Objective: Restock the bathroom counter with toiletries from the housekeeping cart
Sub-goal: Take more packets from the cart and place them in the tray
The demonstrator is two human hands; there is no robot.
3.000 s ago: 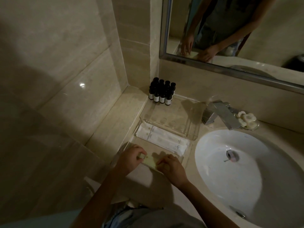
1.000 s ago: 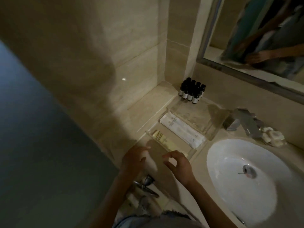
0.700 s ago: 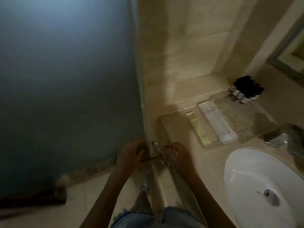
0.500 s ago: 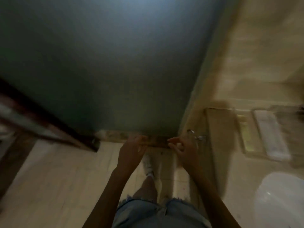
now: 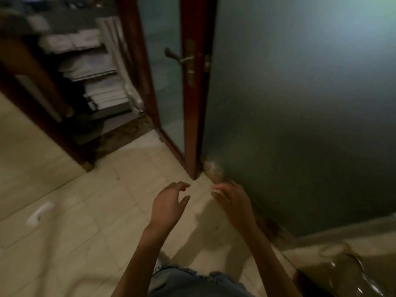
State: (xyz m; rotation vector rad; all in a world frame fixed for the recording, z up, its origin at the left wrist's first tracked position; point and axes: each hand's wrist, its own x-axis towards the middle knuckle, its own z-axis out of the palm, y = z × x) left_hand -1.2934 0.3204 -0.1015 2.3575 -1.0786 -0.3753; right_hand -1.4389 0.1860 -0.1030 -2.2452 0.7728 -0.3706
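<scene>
No text, label, brand, number or sign can be read. The folded white stacks (image 5: 90, 67) on the cart (image 5: 115, 113) at 11 o'clock are too blurred to show any marking. The same holds for the brass lock plate (image 5: 190, 61) on the door edge (image 5: 192, 125) at 12 o'clock and for the small white object (image 5: 39, 213) on the floor tiles at 9 o'clock.
</scene>
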